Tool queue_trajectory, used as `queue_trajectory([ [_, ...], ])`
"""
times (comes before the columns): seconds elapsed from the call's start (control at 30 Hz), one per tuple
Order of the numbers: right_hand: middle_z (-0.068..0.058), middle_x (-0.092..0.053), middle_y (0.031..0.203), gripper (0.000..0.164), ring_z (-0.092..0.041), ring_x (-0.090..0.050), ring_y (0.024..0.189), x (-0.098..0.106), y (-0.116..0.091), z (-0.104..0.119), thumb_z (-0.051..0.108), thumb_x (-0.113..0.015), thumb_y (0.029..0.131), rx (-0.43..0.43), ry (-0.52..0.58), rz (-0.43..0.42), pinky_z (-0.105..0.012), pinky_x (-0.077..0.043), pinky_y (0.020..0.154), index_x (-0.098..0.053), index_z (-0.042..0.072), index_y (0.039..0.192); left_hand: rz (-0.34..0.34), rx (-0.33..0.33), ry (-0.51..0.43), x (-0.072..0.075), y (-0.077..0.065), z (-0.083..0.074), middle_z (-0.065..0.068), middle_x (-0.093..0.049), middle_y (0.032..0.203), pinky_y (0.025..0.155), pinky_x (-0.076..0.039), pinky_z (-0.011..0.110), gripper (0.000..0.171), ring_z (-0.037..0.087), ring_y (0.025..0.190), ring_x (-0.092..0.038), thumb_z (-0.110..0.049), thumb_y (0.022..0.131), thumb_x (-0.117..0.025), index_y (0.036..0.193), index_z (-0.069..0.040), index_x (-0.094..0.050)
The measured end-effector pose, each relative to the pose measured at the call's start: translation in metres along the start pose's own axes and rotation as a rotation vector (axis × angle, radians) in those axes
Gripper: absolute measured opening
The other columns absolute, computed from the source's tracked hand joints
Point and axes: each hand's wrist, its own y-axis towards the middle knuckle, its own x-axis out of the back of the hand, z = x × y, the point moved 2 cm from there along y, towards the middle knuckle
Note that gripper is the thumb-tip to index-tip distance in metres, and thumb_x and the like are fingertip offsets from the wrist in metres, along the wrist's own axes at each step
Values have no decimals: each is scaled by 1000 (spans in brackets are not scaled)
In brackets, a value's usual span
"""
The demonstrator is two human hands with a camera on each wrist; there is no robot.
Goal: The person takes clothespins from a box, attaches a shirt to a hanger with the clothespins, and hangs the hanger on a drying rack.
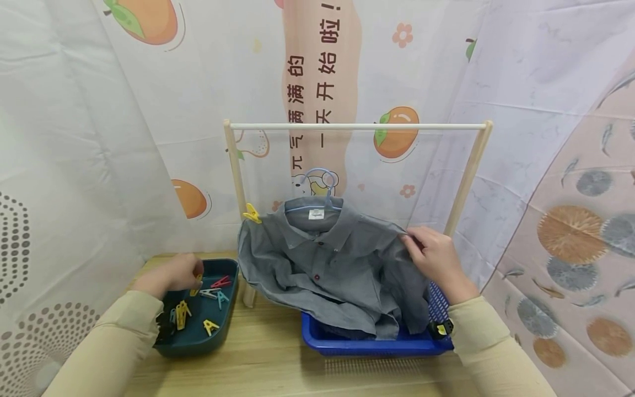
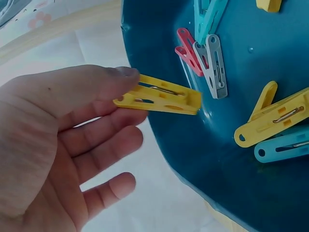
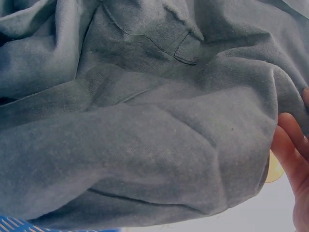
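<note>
A grey shirt (image 1: 317,275) is spread above a blue basket (image 1: 377,347) on the worktop (image 1: 263,358), its lower part drooping over the rim and into the basket. It's on a light blue hanger (image 1: 319,170), whose hook pokes up out of the collar, well below the bar of the rack. A white label (image 1: 316,214) shows inside the collar.

The person's right hand (image 1: 436,256) grips the cloth at the right shoulder, as the wearer of the sleeves sees it. On the other shoulder sits a yellow clip (image 1: 252,213), close against the rack's left post.

Over by the worktop's left edge, the left hand (image 1: 173,274) pinches another yellow clip, the held clip (image 2: 164,96), between thumb and forefinger, the remaining fingers fanned loosely. That one is just over the rim of a dark teal tray (image 1: 198,348). Inside the tray I can see a red clip (image 1: 221,282), a pale grey clip (image 1: 209,293), a turquoise clip (image 1: 221,299) and more yellow ones, scattered about.

The rack (image 1: 357,127) has wooden posts and a white bar across the top. Behind it hangs a white curtain (image 1: 436,66) printed with oranges and lettering.
</note>
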Motion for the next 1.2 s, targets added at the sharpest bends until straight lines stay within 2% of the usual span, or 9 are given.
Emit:
queue_trajectory([
  [0.4,-10,-72,86,6,-20,-63,69,-1,0,1,7,-77,88,-6,1,4,-43,-53,59,-75,6,94,-133,-86,11,8,-1,-11,2,-63,82,70,-55,43,22,19,72,-57,-15,85,-82,99,-2,-70],
  [0.8,-11,-72,86,7,-21,-64,69,0,0,1,6,-77,87,7,3,-14,-43,-53,58,-75,5,93,-261,-117,-6,16,-2,-20,8,-69,94,76,-58,48,23,21,79,-63,-13,86,-80,105,-2,-72],
  [1.0,-11,-72,87,7,-21,-65,69,-1,-1,0,6,-78,87,12,3,-19,-43,-53,58,-75,5,93,-309,-121,-29,18,-4,-22,7,-69,95,70,-57,41,24,20,78,-60,-12,87,-80,108,-3,-72],
  [1.2,-12,-72,87,7,-22,-66,70,-1,-1,0,6,-77,87,8,7,-16,-44,-53,58,-75,4,93,-369,-151,-13,22,-9,-26,5,-69,91,64,-53,36,24,17,73,-58,-12,86,-79,107,-3,-73],
])
